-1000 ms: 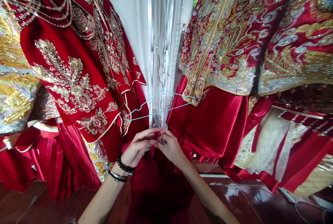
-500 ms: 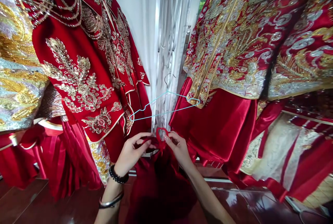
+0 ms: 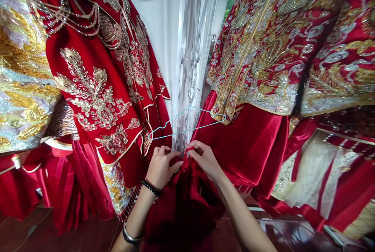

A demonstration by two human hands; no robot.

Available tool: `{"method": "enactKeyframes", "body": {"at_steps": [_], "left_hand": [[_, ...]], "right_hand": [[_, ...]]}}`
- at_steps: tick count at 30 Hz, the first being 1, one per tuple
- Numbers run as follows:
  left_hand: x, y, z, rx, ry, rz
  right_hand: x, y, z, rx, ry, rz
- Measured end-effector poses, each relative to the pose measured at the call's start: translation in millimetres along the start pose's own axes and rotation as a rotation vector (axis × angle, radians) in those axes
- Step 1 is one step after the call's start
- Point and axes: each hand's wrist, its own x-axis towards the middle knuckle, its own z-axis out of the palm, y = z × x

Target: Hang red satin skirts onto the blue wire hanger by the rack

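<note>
A dark red garment (image 3: 181,209) hangs down in front of me, gathered at its top between my hands. My left hand (image 3: 161,167) pinches at its upper edge, thumb and forefinger close together. Just to the right, my right hand (image 3: 205,161) grips a narrow red strap (image 3: 190,149) at the top of the garment between thumb and fingers. Beyond my hands, a thin light-blue wire hanger (image 3: 187,129) hangs by its hook with no garment on it. The folds hide the exact spot under my left fingertips.
On the left hangs a red jacket (image 3: 102,49) with silver beading, beside a gold and white sequined garment (image 3: 23,88). To the right are embroidered red and gold jackets (image 3: 263,49) over a red satin skirt (image 3: 249,142). A white curtain (image 3: 152,13) hangs behind, above the tiled floor (image 3: 82,228).
The open red loop between my hands has narrowed and folded over. My left hand has moved right, closer to my right hand, and the garment has shifted. The view has tilted slightly.
</note>
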Motion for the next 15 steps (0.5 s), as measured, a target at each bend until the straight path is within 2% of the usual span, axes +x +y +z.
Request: {"method": "enactKeyframes", "body": {"at_steps": [3,6,8,10,11,13,15], "left_hand": [[3.2,2.7,2.5,-0.004,-0.068,0.101],[3.3,9.2,3.5,-0.01,-0.139,-0.014],[2.2,12.7,3.8,-0.001,-0.105,-0.114],[1.5,15.3,3.8,-0.051,-0.066,-0.124],[1.5,16.3,3.6,-0.122,-0.071,-0.112],[2.2,17.3,1.9,-0.376,-0.158,-0.131],[2.9,16.3,-1.9,-0.704,-0.271,-0.238]], "right_hand": [[1.0,-1.5,0.4,-0.033,-0.083,-0.027],[3.2,1.5,3.5,-0.028,-0.068,-0.016],[5.0,4.1,5.6,-0.019,-0.031,0.0],[6.5,6.0,6.2,-0.023,-0.003,0.004],[6.9,6.6,5.7,-0.023,0.005,0.002],[6.6,7.3,2.4,-0.025,-0.008,0.002],[5.0,7.6,-4.0,-0.028,-0.064,0.002]]}}
